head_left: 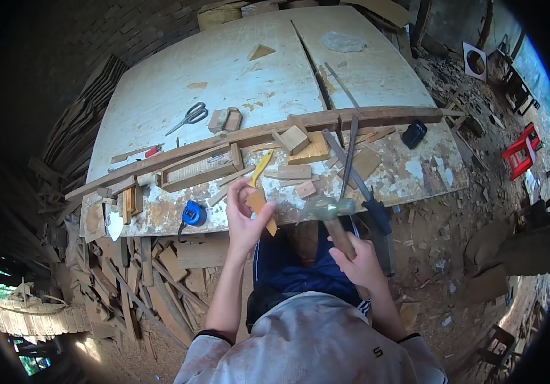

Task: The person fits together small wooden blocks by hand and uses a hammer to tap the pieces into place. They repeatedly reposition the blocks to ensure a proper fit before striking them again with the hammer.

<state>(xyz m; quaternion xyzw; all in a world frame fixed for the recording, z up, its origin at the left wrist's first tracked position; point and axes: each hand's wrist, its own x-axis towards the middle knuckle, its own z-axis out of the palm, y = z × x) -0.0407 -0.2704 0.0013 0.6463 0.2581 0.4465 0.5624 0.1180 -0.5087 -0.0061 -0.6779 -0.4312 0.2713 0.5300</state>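
Note:
My left hand (247, 214) is pinched around a small orange-brown piece of wood (257, 201) with a pointed lower end, just in front of the workbench edge. My right hand (360, 261) grips a hammer (340, 234) by its wooden handle; the metal head (330, 208) points away from me near the bench edge. Just beyond my left fingers is a yellow-handled tool (261, 166), its lower end hidden by the hand. Small wood blocks (306, 188) and flat strips (293, 172) lie between the two hands on the bench.
A long wooden beam (224, 139) crosses the workbench (166, 83). Around it are scissors (192, 116), a blue tape measure (194, 213), a wooden frame (201, 168), long metal bars (350, 153) and a black case (414, 134). Wood scraps (160, 288) cover the floor at left.

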